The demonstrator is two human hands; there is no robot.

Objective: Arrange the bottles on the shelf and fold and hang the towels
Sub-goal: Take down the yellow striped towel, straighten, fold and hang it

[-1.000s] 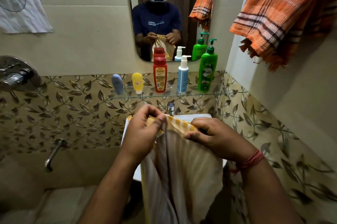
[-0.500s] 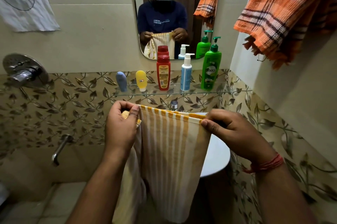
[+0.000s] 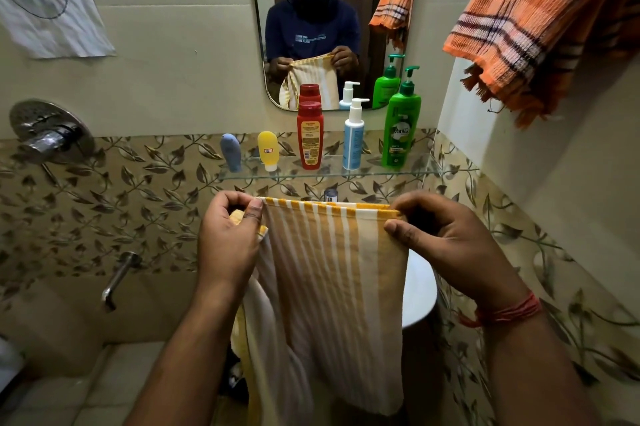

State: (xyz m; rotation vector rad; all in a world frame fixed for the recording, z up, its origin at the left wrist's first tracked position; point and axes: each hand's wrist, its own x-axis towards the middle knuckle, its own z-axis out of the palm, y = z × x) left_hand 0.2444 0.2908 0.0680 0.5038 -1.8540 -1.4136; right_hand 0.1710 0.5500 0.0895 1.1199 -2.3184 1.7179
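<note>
Two corners pinched: the yellow striped towel (image 3: 332,287) hangs limp in front of the sink (image 3: 419,290), left hand (image 3: 228,245) and right hand (image 3: 450,245) each closed on its top edge. Looks soft, light, floppy; grabbing the corners probably keeps folds square.

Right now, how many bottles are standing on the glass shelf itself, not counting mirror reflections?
5, left to right on the glass shelf: blue tube, yellow tube, red bottle, white pump bottle, green pump bottle. None seems hidden.

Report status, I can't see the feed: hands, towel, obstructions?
Left hand and right hand pinch striped towel's top corners. Towel hangs spread above sink. Nothing blocking.
</note>
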